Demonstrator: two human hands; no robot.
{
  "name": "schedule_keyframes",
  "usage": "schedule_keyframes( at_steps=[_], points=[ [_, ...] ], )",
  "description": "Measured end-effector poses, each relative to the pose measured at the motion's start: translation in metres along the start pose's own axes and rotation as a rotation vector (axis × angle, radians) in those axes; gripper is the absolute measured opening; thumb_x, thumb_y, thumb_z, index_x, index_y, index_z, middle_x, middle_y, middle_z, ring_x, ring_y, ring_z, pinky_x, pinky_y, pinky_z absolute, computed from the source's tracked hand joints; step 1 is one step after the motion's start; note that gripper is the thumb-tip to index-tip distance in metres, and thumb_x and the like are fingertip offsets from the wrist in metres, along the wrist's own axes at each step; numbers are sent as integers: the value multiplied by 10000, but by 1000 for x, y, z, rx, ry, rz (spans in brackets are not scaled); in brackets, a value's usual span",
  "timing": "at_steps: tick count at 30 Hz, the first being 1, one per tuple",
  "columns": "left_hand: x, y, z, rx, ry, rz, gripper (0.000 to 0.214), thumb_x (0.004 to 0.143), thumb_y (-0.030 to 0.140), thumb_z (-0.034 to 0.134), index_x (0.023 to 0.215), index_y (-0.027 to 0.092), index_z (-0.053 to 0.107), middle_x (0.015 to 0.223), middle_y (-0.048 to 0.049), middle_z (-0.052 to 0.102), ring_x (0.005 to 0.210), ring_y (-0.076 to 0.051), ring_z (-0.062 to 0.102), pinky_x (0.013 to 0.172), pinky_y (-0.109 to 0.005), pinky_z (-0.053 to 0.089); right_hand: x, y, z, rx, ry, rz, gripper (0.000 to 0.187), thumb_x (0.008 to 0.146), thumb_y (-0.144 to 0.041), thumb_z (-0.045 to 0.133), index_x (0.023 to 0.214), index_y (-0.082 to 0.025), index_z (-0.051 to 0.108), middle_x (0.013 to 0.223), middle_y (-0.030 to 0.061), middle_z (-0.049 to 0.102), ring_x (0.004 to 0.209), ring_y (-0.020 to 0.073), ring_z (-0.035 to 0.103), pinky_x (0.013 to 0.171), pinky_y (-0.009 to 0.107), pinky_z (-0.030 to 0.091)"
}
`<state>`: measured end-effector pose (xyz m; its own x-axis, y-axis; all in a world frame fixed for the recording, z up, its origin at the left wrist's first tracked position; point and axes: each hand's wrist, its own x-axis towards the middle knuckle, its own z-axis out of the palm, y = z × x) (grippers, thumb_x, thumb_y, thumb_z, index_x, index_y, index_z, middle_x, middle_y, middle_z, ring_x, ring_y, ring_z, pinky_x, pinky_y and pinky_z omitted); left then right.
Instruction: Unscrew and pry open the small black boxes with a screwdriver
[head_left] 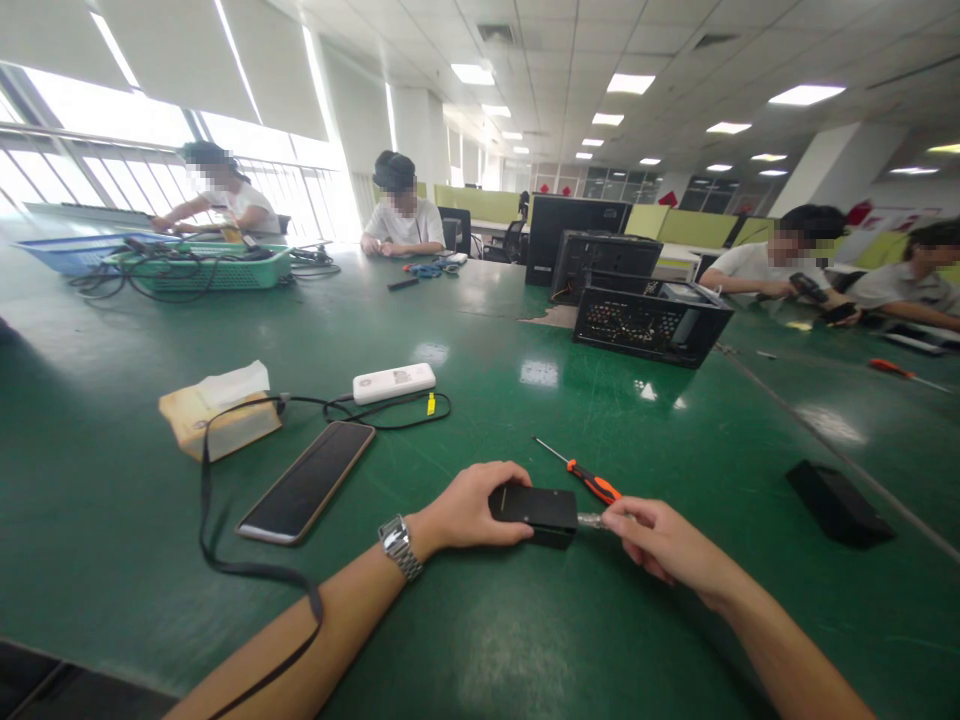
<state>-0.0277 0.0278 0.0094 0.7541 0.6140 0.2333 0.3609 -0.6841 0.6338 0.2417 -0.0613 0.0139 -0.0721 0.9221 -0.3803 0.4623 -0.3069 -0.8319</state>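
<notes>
My left hand [469, 508], with a metal watch on the wrist, is wrapped round the left end of a small black rectangular box [553, 510] on the green table. At the box's right end, my right hand [667, 542] pinches a small silvery metal piece [592, 520]. The piece reaches the box's end face; whether it goes inside I cannot tell. Just behind my right fingers lies a screwdriver [594, 482] with an orange and black handle, its shaft pointing to the far left. My left fingertips are partly hidden by the box.
To the left lie a phone [309, 482], a white power bank [394, 382] with a black cable, and a paper packet [221, 410]. Another black block [838, 505] sits at right. Computer cases [649, 318] and a green basket [210, 268] stand farther back. Several people work round the table.
</notes>
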Motion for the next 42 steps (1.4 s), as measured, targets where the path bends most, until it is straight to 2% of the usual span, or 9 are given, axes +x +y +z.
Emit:
schedule_keyframes(
  at_steps=[8, 18, 22, 27, 29, 33, 37, 42],
  points=[
    [-2, -8, -9, 42, -48, 9, 502, 672, 422, 760, 1095, 201, 605, 1040, -44, 654, 921, -218, 605, 837, -299, 451, -5, -5, -5, -32, 2, -39, 515, 754, -682, 545, 814, -173, 597, 532, -62, 459, 393, 51, 346, 389, 191, 227],
    [-2, -7, -10, 78, -38, -22, 421, 651, 390, 765, 987, 176, 628, 951, -21, 642, 863, -220, 603, 790, -293, 446, -5, -4, -7, -20, 39, -47, 449, 805, -638, 521, 763, -195, 582, 548, -53, 468, 410, 66, 384, 422, 208, 256],
    [-2, -9, -8, 70, -38, -29, 431, 637, 403, 769, 978, 181, 624, 950, -23, 644, 873, -219, 601, 814, -303, 442, -3, -2, -5, -16, 45, -27, 497, 786, -685, 498, 762, -194, 569, 560, -47, 488, 420, 72, 409, 425, 206, 272],
    [-1, -11, -8, 59, -48, -45, 440, 633, 422, 770, 975, 185, 628, 946, -28, 648, 855, -211, 597, 805, -299, 440, -2, 0, -10, -3, 102, -29, 579, 757, -739, 457, 849, -186, 598, 563, -46, 487, 426, 84, 428, 406, 203, 274],
    [0, -10, -8, 60, -49, -46, 430, 634, 421, 769, 966, 184, 631, 937, -26, 645, 851, -209, 593, 796, -293, 438, -1, 3, -9, -33, 101, -49, 538, 779, -706, 466, 829, -187, 599, 569, -41, 503, 424, 84, 436, 403, 203, 282],
    [0, -10, -7, 64, -42, -59, 426, 626, 413, 775, 948, 172, 633, 908, -29, 639, 829, -210, 587, 768, -291, 438, 3, 10, 0, -195, 66, -54, 446, 786, -610, 555, 675, -178, 557, 548, -27, 519, 421, 80, 428, 412, 207, 301],
    [0, -11, -7, 43, -44, -51, 424, 624, 406, 778, 947, 172, 637, 904, -27, 639, 822, -206, 588, 755, -282, 440, 5, 11, 1, -233, 53, -76, 408, 806, -573, 555, 725, -176, 604, 575, -23, 520, 453, 90, 431, 427, 214, 307],
    [0, -12, -6, 31, -43, -46, 421, 625, 402, 773, 953, 175, 637, 905, -21, 644, 815, -199, 588, 755, -273, 436, 5, 8, 0, -321, 148, -196, 319, 807, -489, 596, 777, -176, 654, 598, -25, 524, 553, 115, 458, 509, 227, 338]
  ],
)
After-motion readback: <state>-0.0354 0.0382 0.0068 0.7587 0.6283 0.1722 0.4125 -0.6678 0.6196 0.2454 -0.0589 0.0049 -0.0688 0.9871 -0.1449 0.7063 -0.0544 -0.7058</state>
